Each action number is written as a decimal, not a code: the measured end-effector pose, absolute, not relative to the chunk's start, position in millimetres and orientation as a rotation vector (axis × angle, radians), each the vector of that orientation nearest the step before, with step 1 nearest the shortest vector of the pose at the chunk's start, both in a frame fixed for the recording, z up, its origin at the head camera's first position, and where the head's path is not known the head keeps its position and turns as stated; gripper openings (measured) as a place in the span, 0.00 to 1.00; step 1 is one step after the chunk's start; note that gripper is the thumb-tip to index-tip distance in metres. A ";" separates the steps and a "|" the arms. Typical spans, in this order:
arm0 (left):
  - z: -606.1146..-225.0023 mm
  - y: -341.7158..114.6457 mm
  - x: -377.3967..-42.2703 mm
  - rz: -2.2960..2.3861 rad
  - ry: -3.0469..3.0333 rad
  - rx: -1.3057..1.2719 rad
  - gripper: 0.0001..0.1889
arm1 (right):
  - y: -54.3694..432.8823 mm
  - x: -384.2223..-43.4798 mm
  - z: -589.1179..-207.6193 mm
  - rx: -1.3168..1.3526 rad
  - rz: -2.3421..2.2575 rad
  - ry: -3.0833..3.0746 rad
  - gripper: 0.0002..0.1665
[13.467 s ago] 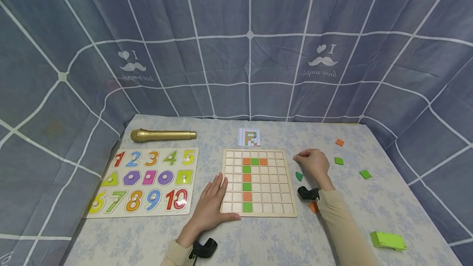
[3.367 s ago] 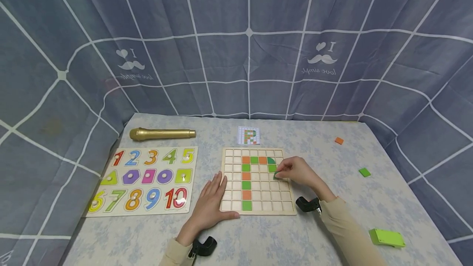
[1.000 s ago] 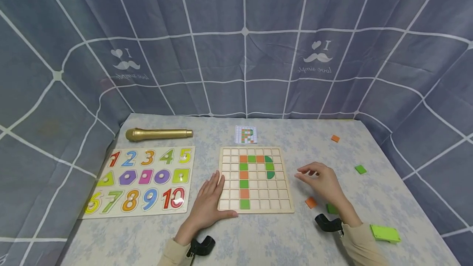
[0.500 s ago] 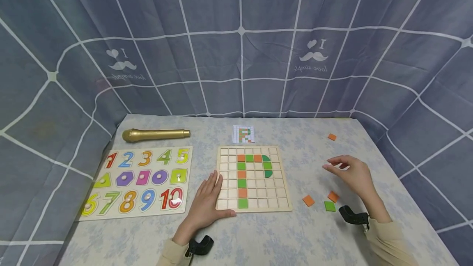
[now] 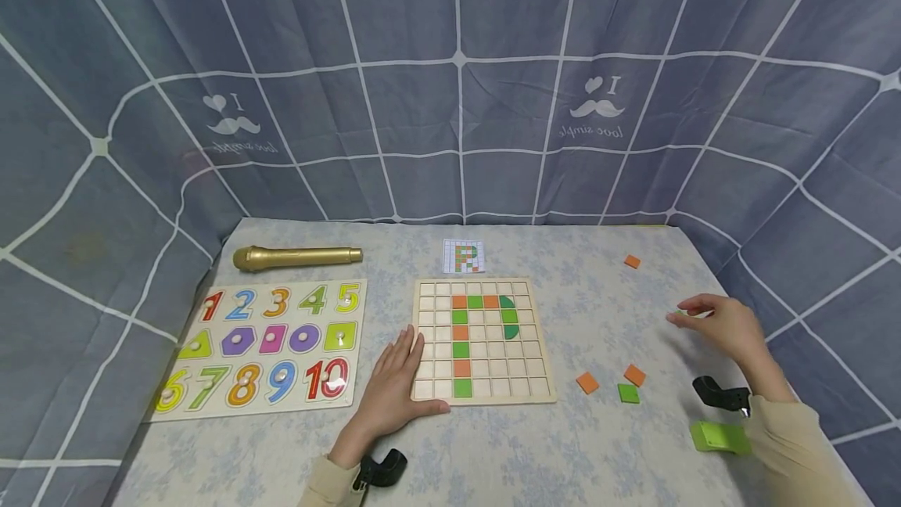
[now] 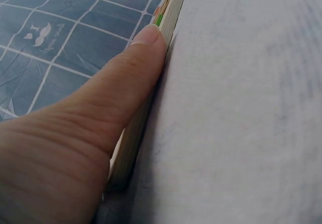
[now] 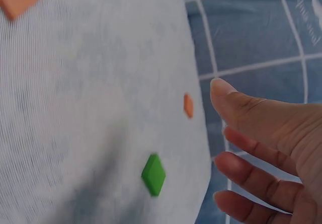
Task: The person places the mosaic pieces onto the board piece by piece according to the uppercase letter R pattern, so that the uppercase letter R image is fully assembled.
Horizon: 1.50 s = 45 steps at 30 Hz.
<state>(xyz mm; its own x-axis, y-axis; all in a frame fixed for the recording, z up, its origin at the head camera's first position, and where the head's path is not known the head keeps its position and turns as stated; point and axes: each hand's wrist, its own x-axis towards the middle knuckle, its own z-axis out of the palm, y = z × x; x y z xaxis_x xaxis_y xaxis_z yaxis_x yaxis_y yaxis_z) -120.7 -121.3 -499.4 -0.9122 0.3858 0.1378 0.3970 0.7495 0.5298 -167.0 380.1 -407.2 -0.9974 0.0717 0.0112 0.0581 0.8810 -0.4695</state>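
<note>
My left hand point(image 5: 392, 386), straight-fingered, rests against the pale wooden grid board point(image 5: 489, 368), lower centre; my empty right hand point(image 5: 728, 332) hovers by the flat green square tile point(image 7: 153, 174), middle right of frame, probably light, stiff and best pinched at opposite edges.

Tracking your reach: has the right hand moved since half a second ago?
Yes, rightward: the right hand is now farther from the grid board in the head view.
</note>
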 end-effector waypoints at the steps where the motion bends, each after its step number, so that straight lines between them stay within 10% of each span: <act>1: -499.4 -121.3 -120.8 -0.892 -2.920 -0.653 0.59 | 383.1 -168.1 -407.2 -0.111 0.758 -3.038 0.30; 45: -497.6 -119.9 -120.1 -0.898 -2.922 -0.641 0.60 | 415.4 -204.0 -428.4 -0.366 0.790 -3.324 0.30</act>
